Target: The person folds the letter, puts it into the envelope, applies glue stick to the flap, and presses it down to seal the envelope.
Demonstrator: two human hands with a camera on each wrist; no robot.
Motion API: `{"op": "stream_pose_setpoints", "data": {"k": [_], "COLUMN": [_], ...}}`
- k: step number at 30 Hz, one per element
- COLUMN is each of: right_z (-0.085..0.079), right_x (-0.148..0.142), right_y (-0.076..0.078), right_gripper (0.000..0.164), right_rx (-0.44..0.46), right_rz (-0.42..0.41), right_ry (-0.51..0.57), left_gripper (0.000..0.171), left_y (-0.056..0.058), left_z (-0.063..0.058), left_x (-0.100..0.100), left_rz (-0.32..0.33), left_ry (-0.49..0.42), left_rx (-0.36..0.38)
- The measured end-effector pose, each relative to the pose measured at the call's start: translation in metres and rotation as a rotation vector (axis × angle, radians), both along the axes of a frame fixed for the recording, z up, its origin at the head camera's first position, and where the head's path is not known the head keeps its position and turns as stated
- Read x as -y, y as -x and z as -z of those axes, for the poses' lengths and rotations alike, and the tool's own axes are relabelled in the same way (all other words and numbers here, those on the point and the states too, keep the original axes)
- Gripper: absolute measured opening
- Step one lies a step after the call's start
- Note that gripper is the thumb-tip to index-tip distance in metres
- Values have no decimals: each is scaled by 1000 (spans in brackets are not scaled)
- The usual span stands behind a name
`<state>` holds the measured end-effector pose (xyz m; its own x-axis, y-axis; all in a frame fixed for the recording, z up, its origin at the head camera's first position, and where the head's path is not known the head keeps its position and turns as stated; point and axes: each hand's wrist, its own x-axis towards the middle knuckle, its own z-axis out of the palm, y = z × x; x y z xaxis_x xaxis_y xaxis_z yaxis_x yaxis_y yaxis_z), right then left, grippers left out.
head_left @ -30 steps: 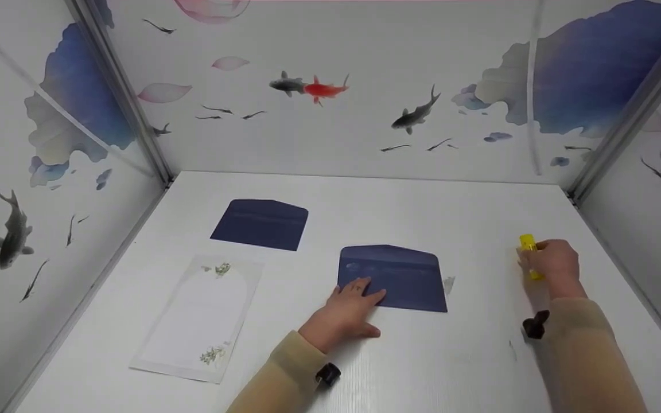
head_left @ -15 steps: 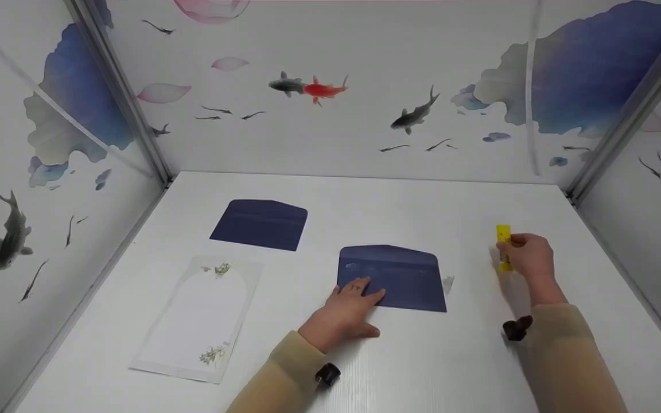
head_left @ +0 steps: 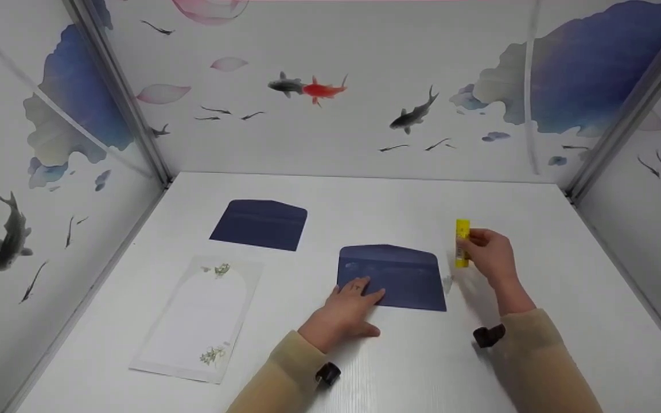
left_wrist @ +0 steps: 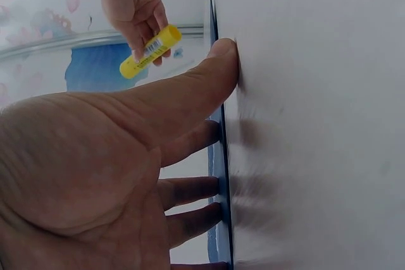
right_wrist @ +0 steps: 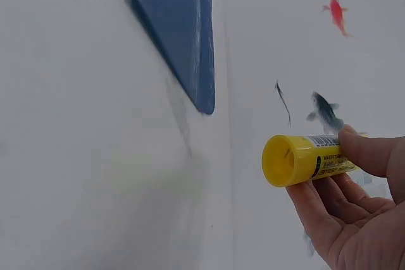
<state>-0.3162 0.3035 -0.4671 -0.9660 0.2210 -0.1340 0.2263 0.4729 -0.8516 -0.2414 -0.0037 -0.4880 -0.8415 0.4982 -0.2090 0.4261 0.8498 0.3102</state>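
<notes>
The left hand (head_left: pixel 345 315) is lying with its fingers spread and nearly straight, their tips resting on the lower left part of the near blue envelope (head_left: pixel 402 287); it is gripping nothing, and its thumb is reaching past the envelope onto the white tabletop (head_left: pixel 411 373). This envelope is lying flat around the tabletop's middle, its unfolded flap pointing toward the far edge. The right hand (head_left: pixel 492 258) is curling partly closed, pinching a yellow tube (head_left: pixel 463 244) between thumb and fingers. The tube is hovering above the tabletop, just beyond the envelope's right side, between it and the tabletop's right edge; in the right wrist view a hollow end is showing. A second blue envelope (head_left: pixel 259 225) is lying toward the far left corner, flap also facing the far edge. A pale sheet with printed leaves (head_left: pixel 193 321) is lying nearer the left edge.
</notes>
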Motion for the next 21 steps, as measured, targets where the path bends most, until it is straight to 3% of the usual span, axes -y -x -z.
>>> {"op": "stream_pose_setpoints", "data": {"k": [12, 21], "right_z": [-4, 2], "right_x": [49, 79], "right_y": [-21, -34], "right_gripper": [56, 53], "right_rx": [-83, -57], "right_rz": [-157, -202], "right_ry": [108, 141], "left_gripper": [79, 78], "left_y": [2, 2], "left_z": [2, 2], "left_x": [-1, -2], "left_rz": [4, -9], "left_ry": [10, 24], "left_rx": [-13, 12]}}
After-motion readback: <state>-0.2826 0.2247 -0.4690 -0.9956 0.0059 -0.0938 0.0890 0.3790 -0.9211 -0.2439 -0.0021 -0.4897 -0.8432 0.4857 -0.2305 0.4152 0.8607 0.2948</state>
